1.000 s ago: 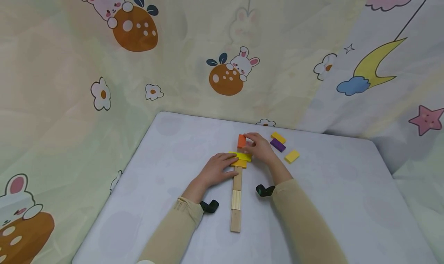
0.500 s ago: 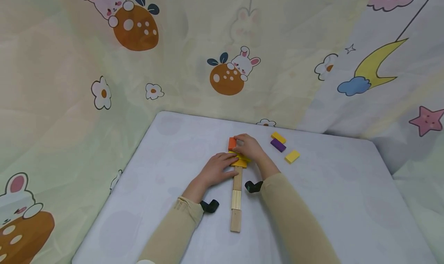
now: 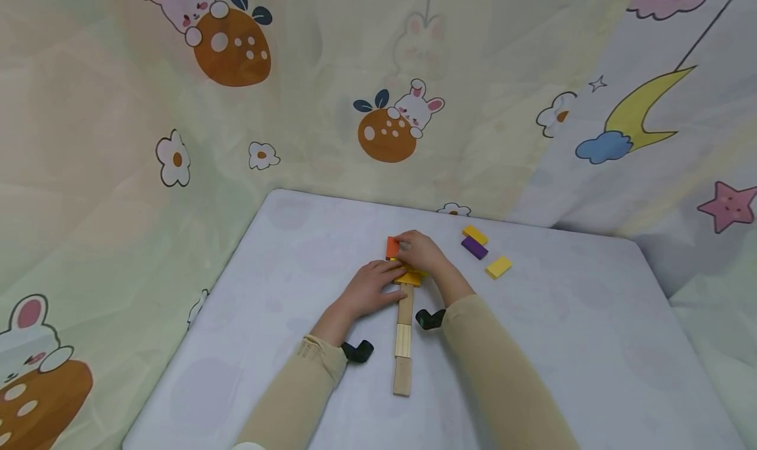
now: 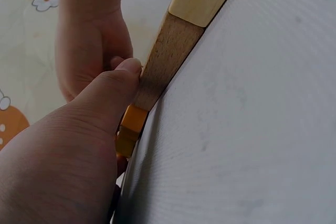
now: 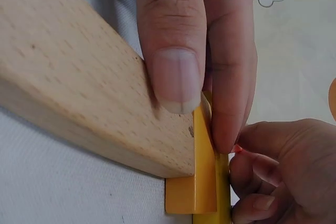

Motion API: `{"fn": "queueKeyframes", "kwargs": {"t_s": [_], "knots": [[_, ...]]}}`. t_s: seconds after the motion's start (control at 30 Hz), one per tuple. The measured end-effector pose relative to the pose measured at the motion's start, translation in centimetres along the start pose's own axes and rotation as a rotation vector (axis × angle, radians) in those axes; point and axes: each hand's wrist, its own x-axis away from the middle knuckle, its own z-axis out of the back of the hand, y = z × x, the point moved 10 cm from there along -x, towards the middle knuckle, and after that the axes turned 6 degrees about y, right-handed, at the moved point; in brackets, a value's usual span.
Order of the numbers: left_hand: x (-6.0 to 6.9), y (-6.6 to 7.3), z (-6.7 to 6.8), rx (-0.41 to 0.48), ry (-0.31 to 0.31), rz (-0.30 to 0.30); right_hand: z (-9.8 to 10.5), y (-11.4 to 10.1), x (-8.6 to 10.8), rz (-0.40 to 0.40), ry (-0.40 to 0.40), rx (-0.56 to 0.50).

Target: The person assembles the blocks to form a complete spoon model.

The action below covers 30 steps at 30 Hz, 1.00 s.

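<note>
A row of plain wooden blocks (image 3: 403,340) runs up the table in the head view, with yellow blocks (image 3: 408,279) laid crosswise at its far end. My left hand (image 3: 368,290) rests there with extended fingers on the yellow blocks; its thumb (image 5: 177,77) touches the end wooden block in the right wrist view. My right hand (image 3: 421,251) pinches an orange block (image 3: 391,247) just beyond the yellow ones. Fingers cover most of the orange block in the right wrist view, so whether it touches the yellow blocks cannot be told.
Right of the hands lie a purple block (image 3: 474,247), a yellow block (image 3: 475,234) beside it and another yellow block (image 3: 499,267) nearer me. The white table (image 3: 296,272) ends at a cloth backdrop (image 3: 319,121) printed with cartoons.
My right hand has moved left with the orange block, from beyond the right part of the yellow blocks to their left end. The left hand stays in place.
</note>
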Motion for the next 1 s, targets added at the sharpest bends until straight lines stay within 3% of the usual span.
{"fn": "queueKeyframes", "kwargs": {"t_s": [0.27, 0.5, 0.63, 0.8, 1.0], "knots": [[-0.1, 0.1, 0.0, 0.001, -0.023, 0.018, -0.6, -0.8, 0.1, 0.081, -0.034, 0.16], [-0.2, 0.1, -0.1, -0.006, -0.029, 0.028, -0.4, -0.9, 0.4, 0.078, -0.046, 0.161], [-0.2, 0.2, 0.0, -0.004, -0.027, 0.035, 0.8, -0.6, 1.0, 0.089, 0.004, 0.126], [-0.2, 0.2, 0.0, 0.003, -0.024, 0.062, 4.0, 2.1, 2.7, 0.036, 0.138, 0.026], [0.0, -0.4, -0.2, -0.019, -0.035, 0.112, 8.0, 7.0, 6.6, -0.014, 0.26, -0.025]]}}
